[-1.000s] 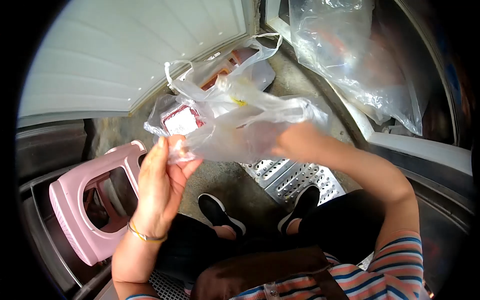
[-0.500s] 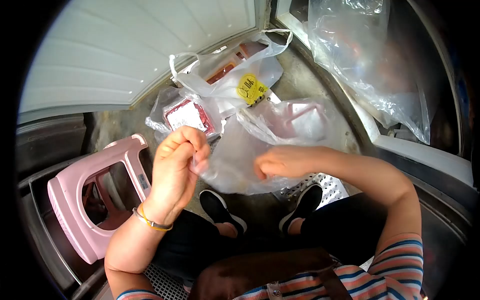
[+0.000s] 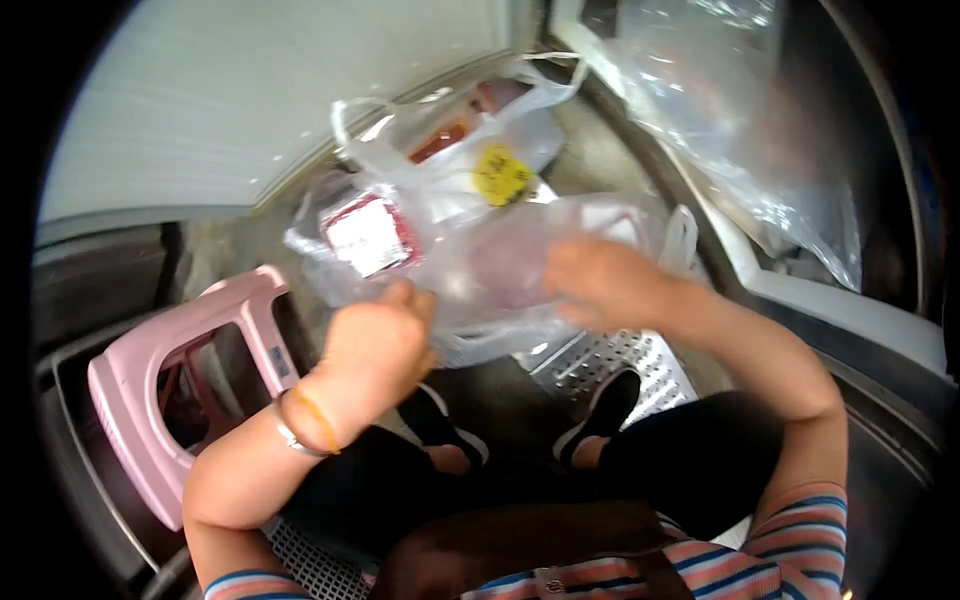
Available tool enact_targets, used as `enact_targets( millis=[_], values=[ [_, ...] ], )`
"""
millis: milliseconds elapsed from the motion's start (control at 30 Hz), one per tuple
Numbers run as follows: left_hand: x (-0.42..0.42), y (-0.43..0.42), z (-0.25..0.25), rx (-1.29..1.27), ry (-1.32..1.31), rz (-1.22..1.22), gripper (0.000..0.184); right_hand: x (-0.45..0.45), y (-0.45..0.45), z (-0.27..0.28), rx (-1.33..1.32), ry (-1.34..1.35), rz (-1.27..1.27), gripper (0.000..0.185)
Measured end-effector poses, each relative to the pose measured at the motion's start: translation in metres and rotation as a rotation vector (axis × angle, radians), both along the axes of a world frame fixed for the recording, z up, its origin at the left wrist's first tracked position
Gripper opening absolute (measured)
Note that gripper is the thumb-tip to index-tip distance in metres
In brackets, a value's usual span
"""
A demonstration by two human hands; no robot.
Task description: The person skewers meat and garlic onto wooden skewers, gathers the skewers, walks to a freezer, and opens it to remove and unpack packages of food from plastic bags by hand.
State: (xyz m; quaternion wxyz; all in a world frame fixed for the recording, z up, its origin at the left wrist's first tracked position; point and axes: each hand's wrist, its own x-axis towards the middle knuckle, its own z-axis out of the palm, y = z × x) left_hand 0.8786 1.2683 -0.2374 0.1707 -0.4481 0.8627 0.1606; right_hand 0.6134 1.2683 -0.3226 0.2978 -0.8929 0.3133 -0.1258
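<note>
A clear plastic bag (image 3: 480, 325) is stretched between my two hands, with something pinkish showing through it. My left hand (image 3: 385, 330) is closed on the bag's left edge. At the bag's right part is my right hand (image 3: 600, 285), its fingers curled on the plastic and blurred by motion. Beyond my left hand lies a red package with a white label (image 3: 370, 237), inside clear plastic. Further back, a white carrier bag (image 3: 455, 165) with a yellow label (image 3: 500, 175) holds reddish-brown packs.
A pink stool (image 3: 135, 375) lies tipped at the left. Behind it is a pale open door (image 3: 300, 90). A large clear bag (image 3: 740, 140) hangs over a white frame on the right. A perforated metal plate (image 3: 620, 372) lies between my shoes.
My left hand has moved down and right, staying closed on the plastic. My right hand has moved up and right since half a second ago, and the bag has been drawn out wider.
</note>
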Motion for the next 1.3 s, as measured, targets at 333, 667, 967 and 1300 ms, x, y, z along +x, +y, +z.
enact_targets(
  millis=[333,667,967,1300],
  values=[
    [-0.001,0.018,-0.028,0.499,-0.167,-0.246,0.019,0.069,0.028,-0.037,0.437,0.597,0.242,0.027],
    [-0.002,-0.002,-0.025,0.2,-0.087,0.036,0.061,0.005,0.021,-0.051,0.56,0.84,0.032,0.031],
    [-0.008,-0.006,-0.019,0.09,0.09,0.037,0.042,0.002,-0.03,0.035,-0.359,0.193,-0.401,0.014],
    [-0.014,-0.012,-0.016,0.338,0.407,0.135,0.02,0.065,-0.015,-0.039,0.174,0.495,-0.018,0.01]
  ],
)
